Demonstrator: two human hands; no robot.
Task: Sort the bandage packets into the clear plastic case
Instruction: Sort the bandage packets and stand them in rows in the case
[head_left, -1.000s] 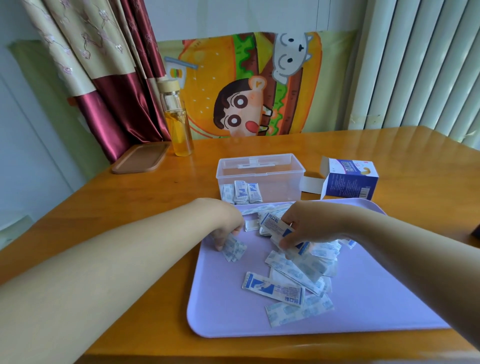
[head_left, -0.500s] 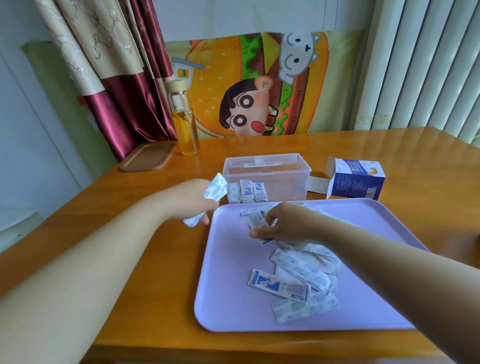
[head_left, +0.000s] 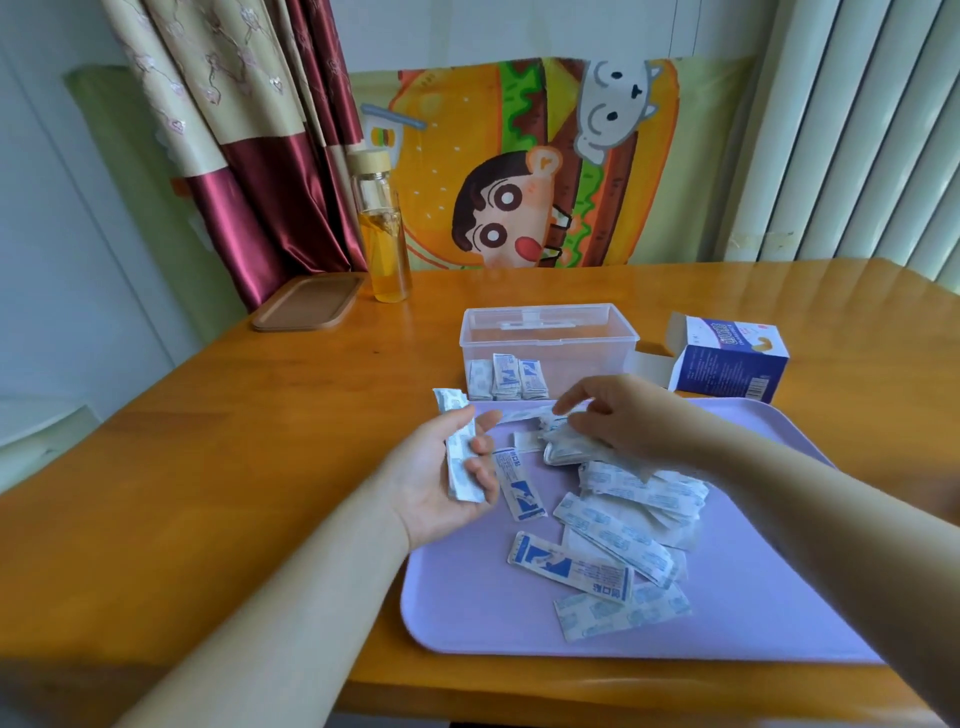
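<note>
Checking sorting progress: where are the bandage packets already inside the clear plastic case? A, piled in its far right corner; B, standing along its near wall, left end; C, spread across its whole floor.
B: blue-and-white bandage packets stand upright in the clear rectangular plastic case, near wall, left end.

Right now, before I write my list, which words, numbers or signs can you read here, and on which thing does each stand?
Nothing can be quoted with certainty.
Blue and white box: lettering and a barcode, too blurred to read.
Blue-printed packet on the purple tray: characters, too blurred to read.
Packets in the clear case: blue print, too small to read.
White packet in the left hand: faint pattern only, no legible words.
</note>
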